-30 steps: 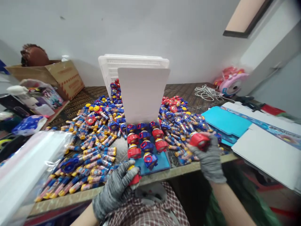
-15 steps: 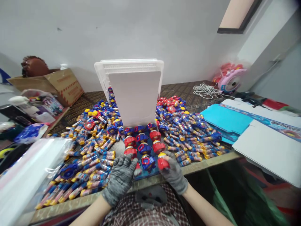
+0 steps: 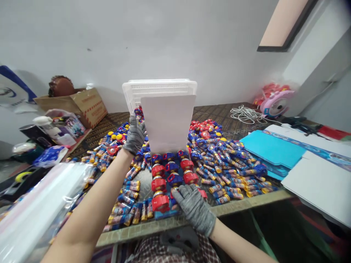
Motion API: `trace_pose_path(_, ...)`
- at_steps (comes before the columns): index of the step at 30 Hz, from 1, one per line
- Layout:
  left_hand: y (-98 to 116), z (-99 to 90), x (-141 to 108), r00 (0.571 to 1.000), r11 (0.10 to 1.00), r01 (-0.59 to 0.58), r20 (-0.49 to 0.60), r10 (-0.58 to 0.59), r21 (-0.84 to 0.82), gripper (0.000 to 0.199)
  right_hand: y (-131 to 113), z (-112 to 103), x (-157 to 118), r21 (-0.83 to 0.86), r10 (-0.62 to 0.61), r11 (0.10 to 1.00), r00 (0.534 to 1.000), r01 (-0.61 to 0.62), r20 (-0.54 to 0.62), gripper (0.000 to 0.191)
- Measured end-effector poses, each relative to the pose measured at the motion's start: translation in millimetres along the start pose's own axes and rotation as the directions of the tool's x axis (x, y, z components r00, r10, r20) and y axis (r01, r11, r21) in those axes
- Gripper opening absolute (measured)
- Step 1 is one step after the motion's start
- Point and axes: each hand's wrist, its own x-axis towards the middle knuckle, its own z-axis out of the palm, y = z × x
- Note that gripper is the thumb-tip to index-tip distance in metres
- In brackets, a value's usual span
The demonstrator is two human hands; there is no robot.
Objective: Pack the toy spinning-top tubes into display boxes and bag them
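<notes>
My left hand (image 3: 135, 137), in a grey glove with bare fingertips, reaches beside the upright white panel (image 3: 168, 122). Its fingers look apart, close to red and blue toys at the white basket (image 3: 159, 86); some fingertips are hidden. In front of the panel, rows of rounded red toys (image 3: 158, 182) and blue toys (image 3: 174, 179) fill a blue tray (image 3: 163, 215). My right hand (image 3: 194, 208), gloved alike, rests over the tray's front, its fingers curled on a blue toy (image 3: 173, 199) that it mostly covers. A red toy (image 3: 203, 193) shows just beyond its knuckles.
Heaps of yellow-capped tubes (image 3: 233, 182) and loose toys lie on both sides. To the right are blue card sheets (image 3: 274, 148), white sheets (image 3: 320, 182), a cord (image 3: 245, 115) and a pink fan (image 3: 276, 104). Clear plastic bags (image 3: 46, 204) and a cardboard box (image 3: 82, 106) are left.
My left hand has left the tray's front left and reached forward beside the panel. My right hand has shifted from the red toy at the right to the middle row. The view has shifted slightly.
</notes>
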Motion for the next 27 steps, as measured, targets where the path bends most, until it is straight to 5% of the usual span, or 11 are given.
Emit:
trace_pose_path(3,25,10.9,0,0.991,0.991,0.035,0.134,-0.018,-0.13,0.083,3,1,-2,0.073,0.031,0.997,0.999,-0.032,0.013,0.041)
trace_pose_path(5,35,11.3,-29,0.982,0.999,0.012,0.189,-0.022,0.052,0.08,15,-12,-8,0.323,0.195,0.929,0.981,-0.181,-0.011,0.048)
trace_pose_path(8,32,-4.7,-100,0.958,0.905,-0.047,0.275,-0.078,0.422,0.06,42,-42,-21,0.681,0.463,0.628,0.884,-0.376,0.061,0.051)
trace_pose_path(12,13,-36.0,-185,0.98,0.651,0.066,0.072,-0.183,0.757,0.04,67,-79,-33,0.818,0.454,0.262,0.814,-0.511,0.363,0.064)
trace_pose_path(13,11,-39.6,-197,0.947,0.656,0.137,0.097,-0.307,0.743,0.038,69,-86,-33,0.822,0.415,0.164,0.794,-0.546,0.444,0.057)
trace_pose_path(15,13,-38.6,-209,0.793,0.746,0.289,0.287,-0.538,0.6,0.032,73,-94,-28,0.807,0.327,0.057,0.775,-0.588,0.541,0.038)
trace_pose_path(17,18,-29.7,-206,0.684,0.823,0.404,0.465,-0.562,0.4,0.033,79,-94,-18,0.811,0.248,0.083,0.8,-0.579,0.546,0.033)
trace_pose_path(18,19,-24.5,-200,0.687,0.847,0.425,0.496,-0.531,0.318,0.038,82,-90,-12,0.819,0.233,0.111,0.816,-0.563,0.53,0.035)
trace_pose_path(20,16,-16.9,-188,0.796,0.897,0.36,0.417,-0.439,0.256,0.044,89,-78,0,0.829,0.316,0.26,0.855,-0.496,0.412,0.039)
trace_pose_path(23,-5,-18.3,-177,0.97,0.844,0.048,0.177,-0.168,0.535,0.025,96,-49,8,0.687,0.505,0.592,0.858,-0.421,0.091,0.031)
trace_pose_path(27,-47,-36.4,-179,0.972,0.545,-0.237,0.195,0.134,0.805,0.018,100,-4,1,0.447,0.446,0.833,0.874,-0.327,-0.191,0.022)
